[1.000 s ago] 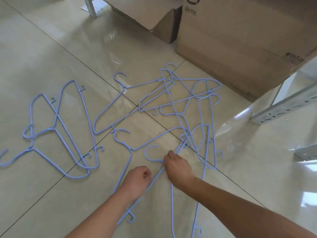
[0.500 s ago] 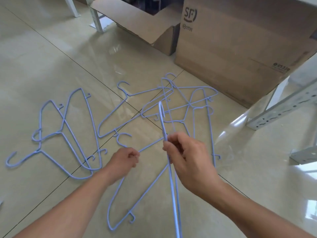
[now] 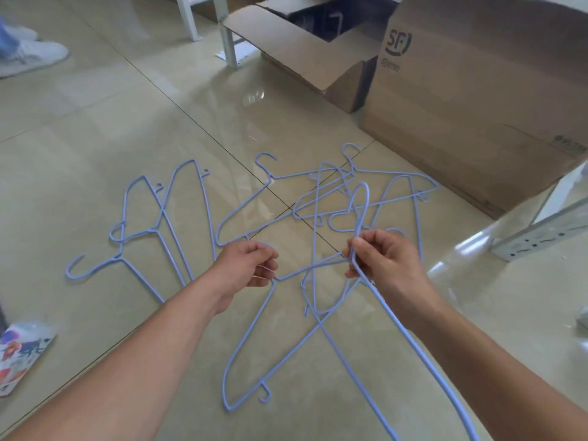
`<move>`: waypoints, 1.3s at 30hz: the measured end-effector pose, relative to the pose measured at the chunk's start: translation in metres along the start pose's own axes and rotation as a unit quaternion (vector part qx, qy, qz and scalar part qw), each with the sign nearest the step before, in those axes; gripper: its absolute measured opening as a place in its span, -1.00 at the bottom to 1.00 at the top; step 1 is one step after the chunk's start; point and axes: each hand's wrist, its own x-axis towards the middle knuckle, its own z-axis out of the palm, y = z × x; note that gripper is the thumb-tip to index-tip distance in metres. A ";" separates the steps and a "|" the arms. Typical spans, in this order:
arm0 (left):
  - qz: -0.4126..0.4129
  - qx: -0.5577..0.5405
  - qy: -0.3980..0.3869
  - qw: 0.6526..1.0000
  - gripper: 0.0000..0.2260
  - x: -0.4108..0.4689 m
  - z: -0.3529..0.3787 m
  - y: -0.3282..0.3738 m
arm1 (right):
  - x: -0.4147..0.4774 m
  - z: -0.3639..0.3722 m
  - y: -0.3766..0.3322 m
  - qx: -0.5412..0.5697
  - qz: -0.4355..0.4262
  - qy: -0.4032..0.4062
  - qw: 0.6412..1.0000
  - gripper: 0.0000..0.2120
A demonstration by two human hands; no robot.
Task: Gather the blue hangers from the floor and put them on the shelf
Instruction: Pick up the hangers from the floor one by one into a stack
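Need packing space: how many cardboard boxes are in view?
2: an open box at top centre, and a larger closed box directly right of it. Others may be out of frame.

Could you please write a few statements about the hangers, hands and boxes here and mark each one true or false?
1. The right hand holds a blue hanger by the neck, its hook pointing up. True.
2. The left hand is flat on the floor, palm open. False: it is closed in a grip around another hanger.
3. All hangers are already off the floor. False: several still lie there, such as the cluster on the left.
4. A cardboard box with an SF logo stands beyond the hangers. True.
5. The smaller box beside it is taped shut. False: its flaps are open.
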 end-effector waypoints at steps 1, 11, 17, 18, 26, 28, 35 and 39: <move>-0.006 0.006 -0.002 1.000 -0.86 0.000 0.000 -0.003 | 0.000 -0.001 0.003 -0.001 0.002 0.000 1.000 -0.82; -0.004 -0.120 -0.170 0.978 -0.76 -0.032 0.028 0.047 | -0.016 0.031 0.008 -0.027 -0.039 0.003 0.999 -0.87; -0.041 0.042 -0.265 0.962 -0.71 -0.056 0.008 0.063 | -0.026 0.056 0.009 0.010 -0.029 -0.037 0.999 -0.91; -0.045 0.057 -0.255 0.964 -0.76 -0.059 0.007 0.060 | -0.029 0.061 0.010 0.020 -0.025 -0.044 0.999 -0.91; -0.083 0.040 -0.126 0.988 -0.80 -0.080 -0.014 0.018 | -0.021 0.070 0.046 -0.041 0.003 -0.107 0.993 -0.85; -0.078 0.024 -0.103 0.991 -0.82 -0.082 -0.017 0.008 | 0.009 0.056 0.071 -0.138 0.033 -0.041 0.989 -0.85; -0.071 0.017 -0.095 0.993 -0.86 -0.092 -0.008 -0.009 | 0.099 0.050 0.151 -0.411 0.121 -0.010 0.904 -0.73; -0.067 0.024 -0.091 0.993 -0.89 -0.098 -0.005 -0.009 | 0.111 0.062 0.153 -0.426 0.108 -0.031 0.898 -0.80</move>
